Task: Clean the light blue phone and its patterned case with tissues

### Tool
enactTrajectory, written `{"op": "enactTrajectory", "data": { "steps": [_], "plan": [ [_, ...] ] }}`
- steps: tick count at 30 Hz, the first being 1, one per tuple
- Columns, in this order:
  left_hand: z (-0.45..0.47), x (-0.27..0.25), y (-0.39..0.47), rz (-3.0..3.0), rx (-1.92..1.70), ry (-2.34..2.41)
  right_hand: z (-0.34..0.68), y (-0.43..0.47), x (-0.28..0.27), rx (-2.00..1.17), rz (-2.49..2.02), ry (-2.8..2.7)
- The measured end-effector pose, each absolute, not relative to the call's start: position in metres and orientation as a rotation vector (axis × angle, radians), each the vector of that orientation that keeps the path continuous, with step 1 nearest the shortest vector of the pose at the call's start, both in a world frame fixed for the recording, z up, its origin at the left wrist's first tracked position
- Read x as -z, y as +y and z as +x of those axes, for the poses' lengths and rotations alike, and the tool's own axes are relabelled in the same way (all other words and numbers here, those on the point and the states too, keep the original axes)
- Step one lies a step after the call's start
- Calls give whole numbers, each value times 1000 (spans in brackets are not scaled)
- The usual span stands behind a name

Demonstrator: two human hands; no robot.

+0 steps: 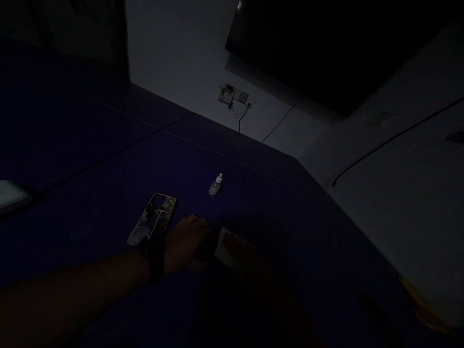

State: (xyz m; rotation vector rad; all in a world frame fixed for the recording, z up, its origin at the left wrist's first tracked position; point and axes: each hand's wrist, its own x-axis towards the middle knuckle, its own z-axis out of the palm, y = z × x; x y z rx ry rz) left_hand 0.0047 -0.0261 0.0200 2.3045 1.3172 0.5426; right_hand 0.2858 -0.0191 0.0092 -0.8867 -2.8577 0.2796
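The scene is very dark. My left hand, with a dark watch on its wrist, is closed around a black object whose kind I cannot make out. Close beside it, my right hand holds a white cloth or tissue near that object; most of this hand is lost in shadow. A patterned phone case with a large camera cutout lies left of my left hand. Beyond both hands, a small clear dropper bottle with a white top is on the dark blue surface.
A pale, round-cornered object lies at the left edge. A dark cable crosses the blue surface. At the back wall are a socket panel with wires and a large black screen. Another cable runs at the right.
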Motion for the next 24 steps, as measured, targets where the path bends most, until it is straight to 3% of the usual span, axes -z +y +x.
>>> {"op": "enactTrajectory", "data": {
  "steps": [24],
  "plan": [
    [7,-14,-27,2298,-571,1381,282,-20,-15,-188,-912,-2853]
  ]
}}
